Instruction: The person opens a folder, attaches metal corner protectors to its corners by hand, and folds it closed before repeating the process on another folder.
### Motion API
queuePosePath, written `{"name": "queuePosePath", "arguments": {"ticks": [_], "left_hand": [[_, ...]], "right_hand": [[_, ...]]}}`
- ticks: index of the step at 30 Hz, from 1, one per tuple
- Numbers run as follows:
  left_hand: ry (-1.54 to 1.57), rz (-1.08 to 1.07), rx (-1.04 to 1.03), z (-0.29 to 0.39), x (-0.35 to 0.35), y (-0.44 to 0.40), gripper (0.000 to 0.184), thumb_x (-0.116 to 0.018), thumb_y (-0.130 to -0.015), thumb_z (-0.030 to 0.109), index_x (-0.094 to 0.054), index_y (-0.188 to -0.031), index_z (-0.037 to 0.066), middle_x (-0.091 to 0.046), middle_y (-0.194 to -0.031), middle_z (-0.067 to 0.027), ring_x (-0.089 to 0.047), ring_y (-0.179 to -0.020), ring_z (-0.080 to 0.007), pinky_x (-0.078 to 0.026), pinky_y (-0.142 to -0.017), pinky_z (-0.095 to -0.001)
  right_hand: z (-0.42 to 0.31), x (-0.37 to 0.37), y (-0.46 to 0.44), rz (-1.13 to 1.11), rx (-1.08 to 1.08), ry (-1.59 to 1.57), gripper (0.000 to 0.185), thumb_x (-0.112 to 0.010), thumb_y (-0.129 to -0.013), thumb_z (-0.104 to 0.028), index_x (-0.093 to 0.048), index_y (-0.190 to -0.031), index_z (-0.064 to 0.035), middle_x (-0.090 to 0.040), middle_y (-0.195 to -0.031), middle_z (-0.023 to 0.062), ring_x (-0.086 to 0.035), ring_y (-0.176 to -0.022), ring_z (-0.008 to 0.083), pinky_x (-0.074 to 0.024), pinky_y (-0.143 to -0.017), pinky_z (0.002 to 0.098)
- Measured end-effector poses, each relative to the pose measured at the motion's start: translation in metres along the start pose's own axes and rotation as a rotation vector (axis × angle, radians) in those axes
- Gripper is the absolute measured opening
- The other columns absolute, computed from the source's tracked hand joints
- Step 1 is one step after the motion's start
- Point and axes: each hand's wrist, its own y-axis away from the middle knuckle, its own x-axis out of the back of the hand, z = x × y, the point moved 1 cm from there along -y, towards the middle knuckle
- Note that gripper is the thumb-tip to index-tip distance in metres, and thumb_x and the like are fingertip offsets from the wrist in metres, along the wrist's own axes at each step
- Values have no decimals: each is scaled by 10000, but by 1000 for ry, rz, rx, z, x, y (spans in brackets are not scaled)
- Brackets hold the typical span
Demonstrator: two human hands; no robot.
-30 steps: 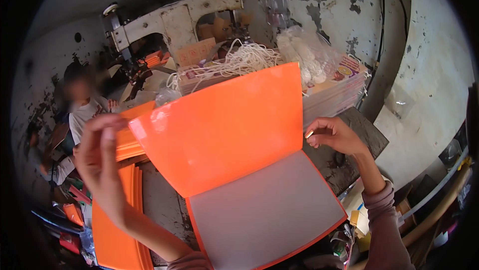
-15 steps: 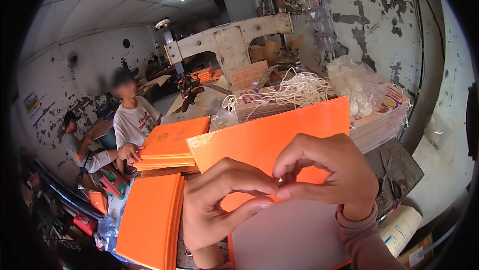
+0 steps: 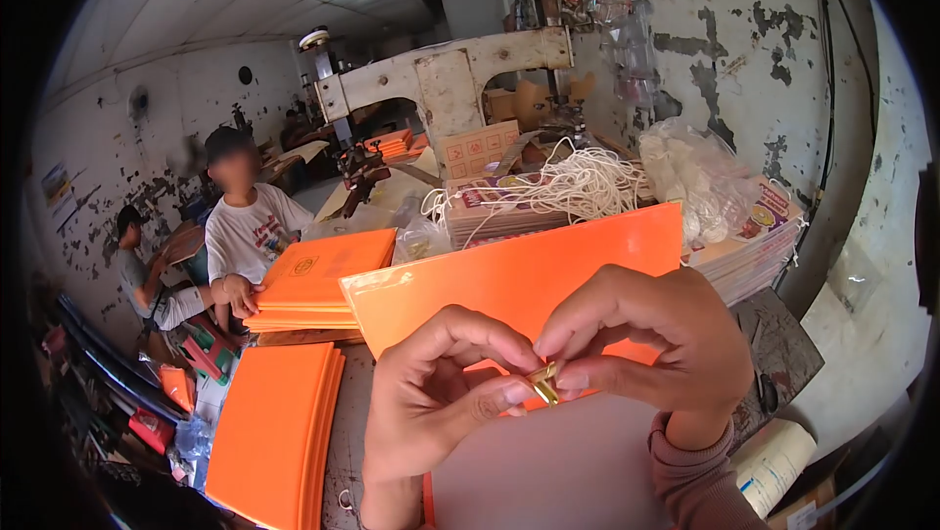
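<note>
The left hand [image 3: 431, 408] and right hand [image 3: 661, 344] both pinch the small, shiny gold metal clip [image 3: 544, 388], at the left's three o'clock, its long axis roughly eleven-to-five; the open orange, grey-lined folder [image 3: 509, 275] stands behind, towards twelve

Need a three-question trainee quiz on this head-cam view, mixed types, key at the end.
1. Multiple choice: what do the left hand and right hand pinch together?
a) a cord
b) a small gold-coloured piece
c) a plastic bag

2. True or false: in the picture, the near stack of orange folders lies to the left of the open orange folder.

3. Fill in the colour: the tangled cords beyond the open folder's raised cover are ____.

Key: 1 b; 2 true; 3 white.
</note>
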Motion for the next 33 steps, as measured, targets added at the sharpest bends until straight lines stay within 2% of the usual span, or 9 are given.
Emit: {"name": "queuePosePath", "arguments": {"ticks": [3,9,16,18,22,24,25,29,33], "left_hand": [[181,-53,112,-3,5,-2,186,-617,-743,-89,-539,-903,-32,-584,-873,-103,-592,-824,-158,-511,-714,-278],[374,-163,171,-11,11,-5,177,-638,-731,-50,-540,-873,-8,-575,-848,-82,-576,-795,-137,-484,-670,-256],[329,-128,123,-7,15,-5,172,-627,-718,-74,-540,-853,-13,-572,-815,-80,-578,-768,-145,-467,-664,-264],[165,-46,-43,6,31,-5,141,-613,-732,-72,-547,-843,-16,-578,-798,-82,-575,-753,-135,-461,-670,-250],[-635,479,-171,34,76,2,109,-586,-784,-45,-567,-889,-21,-602,-846,-62,-571,-774,-96,-451,-704,-215],[-703,541,-157,33,107,5,113,-584,-789,-42,-571,-900,-23,-603,-846,-53,-571,-784,-96,-446,-716,-209],[-761,597,-157,31,122,6,118,-583,-794,-38,-574,-912,-26,-603,-846,-44,-571,-794,-96,-440,-728,-202],[-807,610,-19,15,147,3,118,-579,-806,-11,-601,-921,-24,-616,-846,-54,-571,-803,-87,-431,-735,-203],[-821,531,93,8,152,1,123,-584,-802,-6,-602,-922,-29,-630,-833,-52,-575,-775,-86,-444,-719,-214]], "right_hand": [[-8,-3,-1,49,34,67,166,-692,-696,19,-604,-835,26,-646,-732,100,-648,-648,157,-513,-603,241],[-10,-6,-1,20,110,132,157,-713,-684,-18,-626,-811,8,-643,-680,85,-647,-612,156,-499,-574,229],[-11,-9,-2,31,117,132,152,-710,-685,-19,-621,-807,0,-639,-678,78,-641,-606,157,-491,-569,235],[-4,-9,-4,-37,79,202,190,-642,-746,-58,-553,-914,-56,-610,-765,38,-631,-680,167,-485,-596,245],[22,-14,-18,99,124,304,189,-635,-750,-72,-541,-910,-38,-595,-827,68,-615,-738,203,-487,-639,288],[38,-14,-26,253,190,599,183,-628,-755,-75,-531,-899,-21,-563,-918,98,-586,-812,252,-474,-711,337],[45,-14,-28,243,96,643,185,-628,-754,-73,-534,-901,-10,-529,-999,109,-558,-865,284,-454,-760,369],[79,-11,-34,285,61,832,231,-636,-757,-103,-552,-945,1,-503,-1052,126,-544,-891,305,-432,-821,384],[91,-9,-32,263,7,983,247,-638,-762,-132,-556,-956,-3,-527,-1008,125,-544,-907,299,-390,-887,415]]}}
